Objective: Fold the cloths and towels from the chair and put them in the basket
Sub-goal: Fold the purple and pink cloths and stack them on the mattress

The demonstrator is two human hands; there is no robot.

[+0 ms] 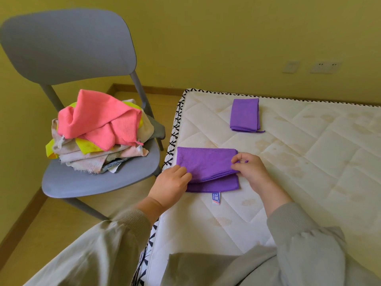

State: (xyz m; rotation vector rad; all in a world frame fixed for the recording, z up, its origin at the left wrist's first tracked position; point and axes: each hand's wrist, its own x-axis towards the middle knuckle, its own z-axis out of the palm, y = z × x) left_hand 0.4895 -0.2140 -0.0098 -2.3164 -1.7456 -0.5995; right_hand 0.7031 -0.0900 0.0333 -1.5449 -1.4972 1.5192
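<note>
**Purple cloth (206,164) partly folded on mattress (299,182)**

Left hand (171,183) fingers grip the cloth's left edge; right hand (249,168) pinches its right edge. A folded purple cloth (245,114) lies beyond. Cloth pile (97,131) sits on the chair (82,180)

Bright, soft, even light around me, faint shadows; wide-angle bending curves the chair (68,46) at left, near edges blur.

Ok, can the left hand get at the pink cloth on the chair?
Probably yes: the pink cloth tops the pile on the chair, nothing lies between, though the left hand holds the nearer purple cloth.
</note>
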